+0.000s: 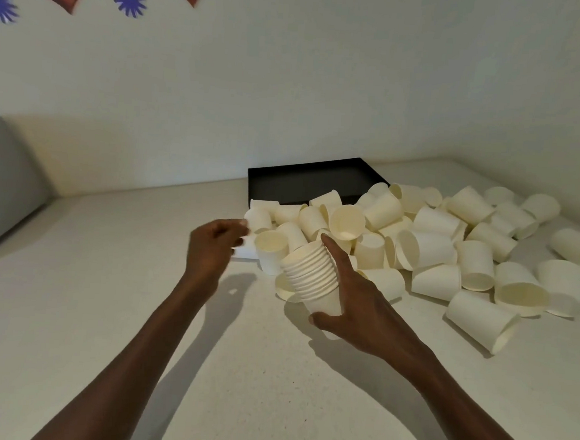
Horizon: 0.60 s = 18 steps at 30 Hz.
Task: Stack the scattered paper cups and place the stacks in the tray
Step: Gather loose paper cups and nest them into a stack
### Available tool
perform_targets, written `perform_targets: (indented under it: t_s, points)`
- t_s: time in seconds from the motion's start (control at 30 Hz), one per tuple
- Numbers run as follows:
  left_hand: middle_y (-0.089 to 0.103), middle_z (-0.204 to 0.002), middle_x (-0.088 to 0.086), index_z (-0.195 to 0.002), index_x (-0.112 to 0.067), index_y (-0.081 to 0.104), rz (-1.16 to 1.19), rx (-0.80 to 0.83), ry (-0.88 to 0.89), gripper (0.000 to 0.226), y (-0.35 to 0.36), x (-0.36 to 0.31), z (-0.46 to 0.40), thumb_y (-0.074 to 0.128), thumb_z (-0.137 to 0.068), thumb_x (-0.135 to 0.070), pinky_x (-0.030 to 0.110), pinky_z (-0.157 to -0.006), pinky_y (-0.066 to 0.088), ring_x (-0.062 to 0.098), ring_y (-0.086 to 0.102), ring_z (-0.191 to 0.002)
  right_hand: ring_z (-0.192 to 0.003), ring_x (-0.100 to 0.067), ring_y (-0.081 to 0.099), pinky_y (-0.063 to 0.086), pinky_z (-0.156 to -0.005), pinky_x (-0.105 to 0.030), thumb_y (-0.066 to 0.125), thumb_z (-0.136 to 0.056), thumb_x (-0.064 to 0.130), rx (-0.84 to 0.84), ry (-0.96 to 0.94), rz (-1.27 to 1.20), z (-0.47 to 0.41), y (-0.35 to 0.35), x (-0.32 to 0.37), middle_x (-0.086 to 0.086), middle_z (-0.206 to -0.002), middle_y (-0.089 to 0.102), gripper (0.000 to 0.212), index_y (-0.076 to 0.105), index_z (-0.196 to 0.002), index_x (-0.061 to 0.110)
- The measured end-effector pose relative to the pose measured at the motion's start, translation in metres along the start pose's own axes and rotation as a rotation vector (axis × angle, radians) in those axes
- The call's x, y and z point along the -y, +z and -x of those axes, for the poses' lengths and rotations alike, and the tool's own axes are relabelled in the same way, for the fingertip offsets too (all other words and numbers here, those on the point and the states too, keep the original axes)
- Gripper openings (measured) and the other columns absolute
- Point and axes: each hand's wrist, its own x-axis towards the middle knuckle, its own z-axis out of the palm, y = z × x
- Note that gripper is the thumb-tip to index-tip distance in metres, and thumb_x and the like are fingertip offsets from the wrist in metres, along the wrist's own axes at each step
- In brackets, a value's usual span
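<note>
A person's right hand (351,303) wraps its grip around a nested stack of cream paper cups (308,276), thumb under the base and fingers along the far side, holding it just above the pale speckled desk (138,312). The stack is tilted: its long axis runs from the base, near and slightly right, up to the open mouth, which points far and left toward the other hand, apparently so the next cup can slide straight in. The left hand (214,245) pinches a single cream paper cup (245,247) at the left edge of the heap; the motion blur there hides how that cup lies. A heap of loose cream paper cups (434,243) sprawls across the desk to the right, most on their sides, mouths facing every way. Behind the heap sits the shallow black rectangular tray (305,183), against the white wall (325,85); no stack shows inside it, though cups hide its near edge. By these signs the stacking is at an early stage, with many cups left to gather.
</note>
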Motion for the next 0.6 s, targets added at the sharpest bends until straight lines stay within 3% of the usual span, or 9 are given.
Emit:
perform_targets:
  t_s: [0.03,0.1,0.17,0.27,0.4,0.5,0.6]
  points:
    - [0.073,-0.105,0.002,-0.101,-0.022,0.072,-0.094,-0.146,-0.023,0.015,-0.004,0.012,-0.015,0.068,-0.087,-0.028,0.029,-0.081,0.051,0.019,0.068,-0.093,-0.113,0.019,0.038,0.039,-0.103,-0.015,0.08,-0.074,0.034,0.001,0.003,-0.011,0.001,-0.001,-0.001,0.024,-0.131,0.032,0.097,0.011,-0.142,0.036]
    - [0.066,-0.12,0.007,-0.119,-0.016,0.063,-0.261,-0.241,-0.107,0.035,-0.012,0.036,-0.042,0.068,-0.088,-0.031,0.033,-0.092,0.049,0.022,0.063,-0.105,-0.111,0.011,0.042,0.041,-0.099,-0.021,0.079,-0.073,0.038,0.003,0.026,0.002,0.003,-0.005,-0.002,0.022,-0.133,0.035,0.106,0.001,-0.145,0.045]
    - [0.057,-0.134,0.011,-0.132,-0.013,0.053,-0.323,-0.174,-0.227,0.051,-0.013,0.054,-0.061,0.066,-0.088,-0.036,0.04,-0.101,0.046,0.027,0.058,-0.115,-0.108,0.005,0.045,0.041,-0.092,-0.023,0.078,-0.071,0.04,0.003,0.051,-0.004,0.004,-0.009,-0.003,0.022,-0.132,0.04,0.11,-0.005,-0.142,0.056]
    - [0.044,-0.146,0.013,-0.139,-0.006,0.045,-0.478,-0.071,-0.25,0.06,-0.007,0.071,-0.075,0.061,-0.091,-0.039,0.04,-0.11,0.036,0.031,0.045,-0.13,-0.112,0.023,0.035,0.033,-0.096,-0.015,0.078,-0.073,0.04,-0.008,0.026,0.028,0.002,-0.008,-0.006,0.042,-0.127,0.024,0.103,0.002,-0.141,0.049]
    - [0.054,-0.137,0.013,-0.133,-0.005,0.053,-0.46,-0.058,-0.19,0.048,-0.002,0.079,-0.078,0.062,-0.091,-0.028,0.045,-0.105,0.042,0.031,0.052,-0.121,-0.112,0.03,0.029,0.027,-0.087,-0.001,0.075,-0.071,0.044,-0.014,0.044,0.027,-0.004,-0.005,-0.006,0.049,-0.119,0.019,0.098,0.005,-0.139,0.048]
    - [0.065,-0.122,0.012,-0.119,-0.007,0.066,-0.417,-0.057,-0.119,0.032,-0.006,0.078,-0.073,0.066,-0.089,-0.018,0.043,-0.095,0.05,0.028,0.06,-0.105,-0.113,0.024,0.032,0.031,-0.098,-0.012,0.077,-0.071,0.044,-0.006,0.049,0.027,-0.007,-0.004,-0.004,0.042,-0.125,0.022,0.103,0.002,-0.141,0.047]
    - [0.069,-0.117,0.012,-0.114,-0.008,0.07,-0.415,-0.157,-0.023,0.028,-0.021,0.068,-0.065,0.067,-0.087,-0.016,0.031,-0.089,0.047,0.025,0.063,-0.103,-0.115,0.012,0.039,0.037,-0.099,-0.023,0.079,-0.071,0.042,0.004,0.048,0.031,-0.008,-0.003,-0.001,0.032,-0.131,0.027,0.109,-0.003,-0.143,0.047]
